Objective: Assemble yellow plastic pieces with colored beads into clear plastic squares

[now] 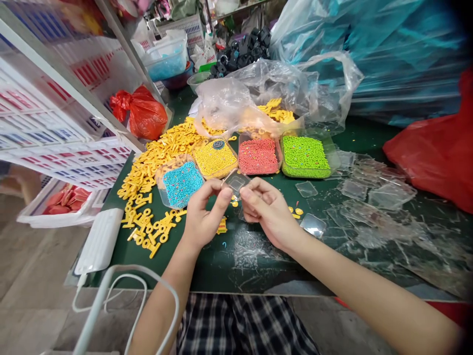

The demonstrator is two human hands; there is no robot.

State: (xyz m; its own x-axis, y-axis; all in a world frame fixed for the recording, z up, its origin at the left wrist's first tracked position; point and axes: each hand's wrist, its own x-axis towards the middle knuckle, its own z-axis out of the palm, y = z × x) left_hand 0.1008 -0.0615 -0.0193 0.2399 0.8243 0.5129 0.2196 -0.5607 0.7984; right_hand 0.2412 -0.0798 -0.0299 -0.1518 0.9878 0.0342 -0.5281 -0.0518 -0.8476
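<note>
Between my two hands is a small clear plastic square [236,181], pinched at its edges. My left hand [207,209] grips its left side with thumb and forefinger. From the right, my right hand [268,209] pinches the opposite side. Just beyond my fingers stand clear boxes of tiny beads: blue beads [181,185], yellow beads [214,159], red beads [258,156] and green beads [305,155]. A dark round piece [219,144] lies on the yellow beads. On the green table, a small yellow-and-red piece [221,226] lies beside my left hand.
Yellow plastic pieces [148,217] spread over the left side. Clear plastic squares [391,195] are scattered at right, near a red bag [436,143]. A crumpled clear bag [258,93] lies behind the boxes. A white power bank [99,240] with a cable sits at the left edge.
</note>
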